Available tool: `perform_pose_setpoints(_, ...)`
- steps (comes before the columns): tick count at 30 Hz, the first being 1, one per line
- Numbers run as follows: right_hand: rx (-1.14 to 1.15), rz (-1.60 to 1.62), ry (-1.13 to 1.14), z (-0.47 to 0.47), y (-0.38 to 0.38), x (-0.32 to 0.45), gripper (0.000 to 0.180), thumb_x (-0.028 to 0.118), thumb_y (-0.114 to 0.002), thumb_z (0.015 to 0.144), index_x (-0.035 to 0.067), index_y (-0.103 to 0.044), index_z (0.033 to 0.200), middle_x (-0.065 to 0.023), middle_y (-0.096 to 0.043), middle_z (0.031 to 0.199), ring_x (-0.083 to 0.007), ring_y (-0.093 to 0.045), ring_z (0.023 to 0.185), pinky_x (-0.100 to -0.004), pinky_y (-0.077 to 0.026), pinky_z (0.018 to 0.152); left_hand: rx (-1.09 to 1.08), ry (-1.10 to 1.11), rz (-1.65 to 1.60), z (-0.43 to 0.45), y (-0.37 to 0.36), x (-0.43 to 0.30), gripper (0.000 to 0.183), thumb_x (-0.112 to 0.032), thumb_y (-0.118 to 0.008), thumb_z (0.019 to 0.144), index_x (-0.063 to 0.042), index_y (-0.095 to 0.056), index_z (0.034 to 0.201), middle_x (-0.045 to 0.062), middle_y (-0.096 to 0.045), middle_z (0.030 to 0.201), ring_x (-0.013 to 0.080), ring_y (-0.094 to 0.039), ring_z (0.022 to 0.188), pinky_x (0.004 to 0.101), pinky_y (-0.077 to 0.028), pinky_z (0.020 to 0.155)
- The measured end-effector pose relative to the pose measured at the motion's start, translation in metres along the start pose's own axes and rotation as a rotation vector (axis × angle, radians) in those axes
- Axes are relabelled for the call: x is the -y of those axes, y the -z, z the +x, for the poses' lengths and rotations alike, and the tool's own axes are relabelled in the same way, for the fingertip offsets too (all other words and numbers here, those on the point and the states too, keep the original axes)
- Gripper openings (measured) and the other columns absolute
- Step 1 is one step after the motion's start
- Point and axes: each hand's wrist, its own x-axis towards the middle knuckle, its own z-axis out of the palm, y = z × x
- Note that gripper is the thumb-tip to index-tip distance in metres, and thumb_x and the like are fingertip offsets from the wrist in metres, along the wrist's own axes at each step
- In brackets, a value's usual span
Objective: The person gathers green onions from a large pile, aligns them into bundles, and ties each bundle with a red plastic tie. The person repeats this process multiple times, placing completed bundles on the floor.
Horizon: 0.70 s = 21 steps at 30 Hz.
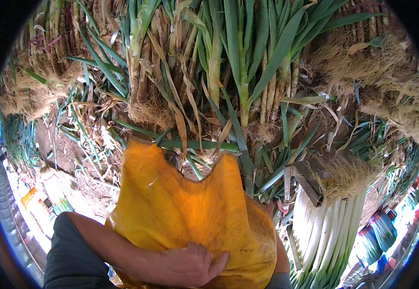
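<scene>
A dirt-stained yellow apron (195, 213) is draped over my lap, with a notch in its far edge. My left hand (195, 263) lies on the near part of the apron, its fingers curled and its thumb toward the right. Whether it pinches the material is hard to see. Of my right arm (282, 254) only a strip shows along the apron's right side. My right hand is out of view. To the right, a bundle of trimmed leeks or large green onions (327, 227) lies with white stems toward me and roots (350, 173) at a dark frame (309, 184).
Unpeeled green onions (243, 72) with brown outer layers stand across the far side. Rooty piles lie at far left (36, 90) and far right (379, 68). Cut leaves and dry scraps (94, 144) litter the soil. Tied bundles (377, 231) lie at the right rim.
</scene>
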Motion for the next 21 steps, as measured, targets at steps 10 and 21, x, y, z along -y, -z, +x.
perform_pose_setpoints(10, -0.095, -0.025, -0.015, -0.014, -0.004, -0.008, 0.053, 0.026, -0.085, 0.084, 0.000, -0.066, 0.126, -0.0085, -0.073, 0.118, -0.0189, -0.066, 0.107, -0.0345, -0.051, 0.096, 0.155, -0.047, -0.302, -0.001, -0.026, -0.022, 0.062, -0.029, -0.060, 0.089, 0.011, -0.052, 0.137, 0.014, -0.064, 0.070, 0.0253, -0.065, 0.060, 0.0379, -0.048, 0.046)
perform_pose_setpoints(21, -0.269, -0.515, 0.072, -0.045, -0.070, -0.008, 0.091, 0.048, -0.085, 0.075, -0.006, -0.052, 0.140, -0.0330, -0.060, 0.134, -0.0495, -0.058, 0.125, -0.0525, -0.048, 0.103, 0.678, 0.250, -0.693, 0.033, -0.011, -0.005, 0.048, -0.048, -0.050, 0.105, -0.002, -0.057, 0.116, 0.020, -0.069, 0.077, 0.0411, -0.069, 0.075, 0.0518, -0.053, 0.066)
